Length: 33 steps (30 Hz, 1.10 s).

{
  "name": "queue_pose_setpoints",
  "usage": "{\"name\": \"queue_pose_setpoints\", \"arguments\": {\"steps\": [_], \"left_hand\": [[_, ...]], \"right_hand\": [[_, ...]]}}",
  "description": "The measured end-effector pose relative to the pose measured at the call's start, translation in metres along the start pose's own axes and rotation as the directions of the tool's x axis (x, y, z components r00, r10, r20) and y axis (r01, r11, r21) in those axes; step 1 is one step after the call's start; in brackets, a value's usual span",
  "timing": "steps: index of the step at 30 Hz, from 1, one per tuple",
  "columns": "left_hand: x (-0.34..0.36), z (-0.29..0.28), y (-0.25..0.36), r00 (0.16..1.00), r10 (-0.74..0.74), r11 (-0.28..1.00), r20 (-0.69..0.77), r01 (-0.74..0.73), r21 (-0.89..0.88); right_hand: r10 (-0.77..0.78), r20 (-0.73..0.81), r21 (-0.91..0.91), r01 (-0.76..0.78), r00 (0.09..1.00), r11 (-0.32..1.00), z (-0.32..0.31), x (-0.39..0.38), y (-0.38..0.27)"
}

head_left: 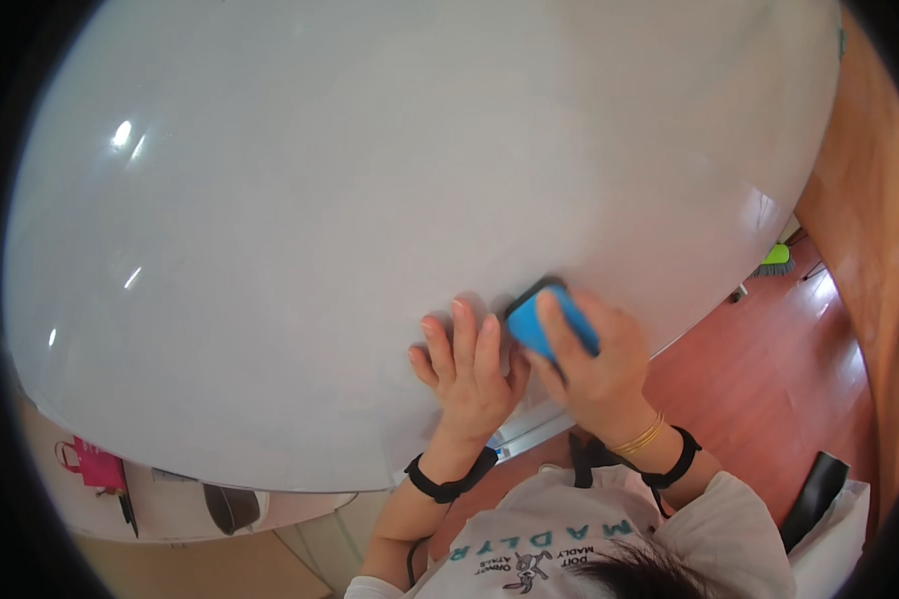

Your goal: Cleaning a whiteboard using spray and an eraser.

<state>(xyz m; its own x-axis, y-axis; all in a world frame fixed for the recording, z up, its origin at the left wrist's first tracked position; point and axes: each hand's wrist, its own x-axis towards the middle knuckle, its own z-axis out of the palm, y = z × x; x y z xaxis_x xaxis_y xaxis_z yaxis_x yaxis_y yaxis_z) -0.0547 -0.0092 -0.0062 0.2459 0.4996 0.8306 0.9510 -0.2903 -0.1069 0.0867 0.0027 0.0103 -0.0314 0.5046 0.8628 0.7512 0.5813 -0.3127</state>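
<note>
My left hand (pixel 474 384) lies against a large glossy white board (pixel 320 200), fingers stretched out and spread, palm toward the surface. My right hand (pixel 609 364) is closed round a blue board eraser (pixel 561 321) with a dark edge. That eraser meets the board just right of my left fingers. A black strap (pixel 451 479) circles my left wrist; another black strap (pixel 676 461) and thin gold bangles (pixel 641 436) are on the right one.
A metal ledge (pixel 534 427) runs along the board's lower edge. Right of it are a reddish wooden floor (pixel 759 369), a green-topped brush (pixel 775 262) and a brown wooden surface (pixel 864 190). At lower left, a pink bag (pixel 98 465) rests on a pale surface.
</note>
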Motion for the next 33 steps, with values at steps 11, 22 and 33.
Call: {"name": "queue_pose_setpoints", "arguments": {"steps": [11, 22, 33], "left_hand": [[-0.005, -0.004, -0.005, 0.997, 0.065, 0.997, 0.05, -0.067, 0.043], [-0.006, -0.003, -0.006, 0.997, 0.074, 0.996, 0.023, -0.075, 0.046], [-0.006, -0.003, -0.005, 0.999, 0.047, 0.998, 0.005, -0.047, 0.037]], "right_hand": [[0.024, 0.011, -0.097, -0.022, 1.0, 0.995, -0.004, 0.003, 0.003], [-0.02, 0.043, -0.063, 0.023, 0.999, 0.998, 0.001, -0.008, -0.01], [-0.088, 0.087, -0.054, 0.093, 0.992, 0.994, -0.002, -0.002, -0.002]]}}
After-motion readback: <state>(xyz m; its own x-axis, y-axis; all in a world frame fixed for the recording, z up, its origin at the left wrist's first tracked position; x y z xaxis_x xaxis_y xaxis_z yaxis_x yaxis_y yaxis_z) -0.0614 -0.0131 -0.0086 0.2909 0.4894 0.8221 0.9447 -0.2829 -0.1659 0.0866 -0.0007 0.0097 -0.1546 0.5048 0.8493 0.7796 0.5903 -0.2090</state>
